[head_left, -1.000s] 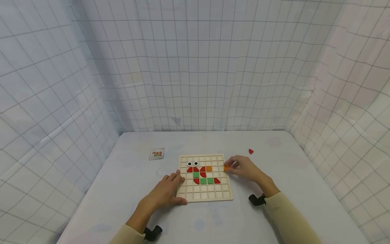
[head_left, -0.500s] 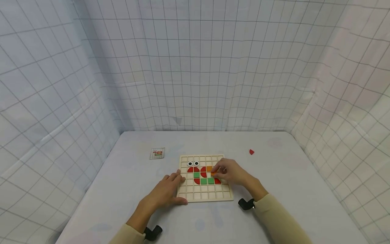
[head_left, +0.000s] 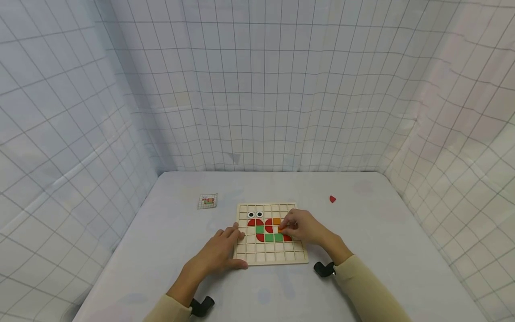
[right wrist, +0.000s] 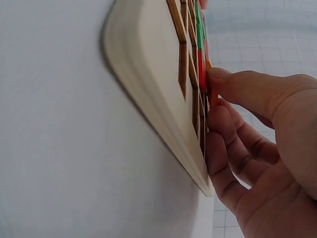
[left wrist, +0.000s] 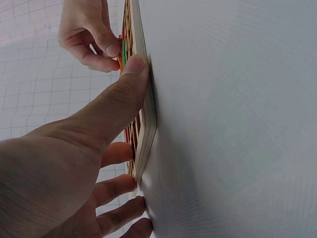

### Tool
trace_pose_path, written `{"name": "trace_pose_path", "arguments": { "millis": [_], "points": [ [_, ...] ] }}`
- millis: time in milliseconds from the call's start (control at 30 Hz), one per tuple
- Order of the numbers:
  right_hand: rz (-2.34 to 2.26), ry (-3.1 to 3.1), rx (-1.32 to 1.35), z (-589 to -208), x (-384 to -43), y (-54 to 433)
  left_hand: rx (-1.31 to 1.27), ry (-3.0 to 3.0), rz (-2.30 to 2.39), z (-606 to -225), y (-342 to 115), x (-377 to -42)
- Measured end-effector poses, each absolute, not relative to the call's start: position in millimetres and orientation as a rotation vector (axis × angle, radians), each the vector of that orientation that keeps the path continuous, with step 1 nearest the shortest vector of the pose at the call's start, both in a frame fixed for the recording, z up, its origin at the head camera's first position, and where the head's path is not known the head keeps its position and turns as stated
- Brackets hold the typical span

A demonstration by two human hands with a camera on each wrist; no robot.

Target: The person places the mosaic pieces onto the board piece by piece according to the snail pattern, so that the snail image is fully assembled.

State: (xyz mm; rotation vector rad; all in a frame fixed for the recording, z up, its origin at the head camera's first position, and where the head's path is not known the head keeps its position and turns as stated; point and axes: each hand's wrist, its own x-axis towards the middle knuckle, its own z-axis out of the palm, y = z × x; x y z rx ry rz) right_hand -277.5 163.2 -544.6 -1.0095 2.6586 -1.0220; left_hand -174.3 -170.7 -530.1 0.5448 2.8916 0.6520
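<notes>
A wooden grid board (head_left: 265,257) lies on the table before me. My left hand (head_left: 219,249) rests at its left side, thumb on the near edge and fingers spread along the left edge. My right hand (head_left: 306,228) pinches an orange tile (right wrist: 214,93) between thumb and fingers, close over the grid's right half; the fingers cover part of it. Beside it another orange tile (head_left: 276,221) sits in a cell. Red rounded tiles (head_left: 268,226), green square tiles (head_left: 269,238) and two eye discs (head_left: 259,214) fill other cells.
A small picture card (head_left: 207,201) with a coloured figure lies behind the board to the left. One loose red rounded tile (head_left: 332,199) is at the back right. Grid-patterned cloth (head_left: 265,89) closes off the back and sides of the white table (head_left: 169,192).
My right hand has carried the orange tile leftward from the board's right edge to a cell below the other orange tile. My left hand has stayed in place.
</notes>
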Motion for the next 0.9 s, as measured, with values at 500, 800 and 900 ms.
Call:
{"name": "trace_pose_path", "arguments": {
  "millis": [500,800,900],
  "points": [
    [-1.053,2.657,-0.962,-543.0,-274.0,165.5,0.550,2.889,0.659,-526.7,-169.2,-174.4],
    [-1.051,2.665,-0.952,-543.0,-275.7,164.0,0.526,2.883,0.653,-527.9,-169.0,-175.0],
    [-1.047,2.673,-0.952,-543.3,-274.9,163.3,0.528,2.885,0.645,-528.4,-169.1,-175.1]
  ]
}}
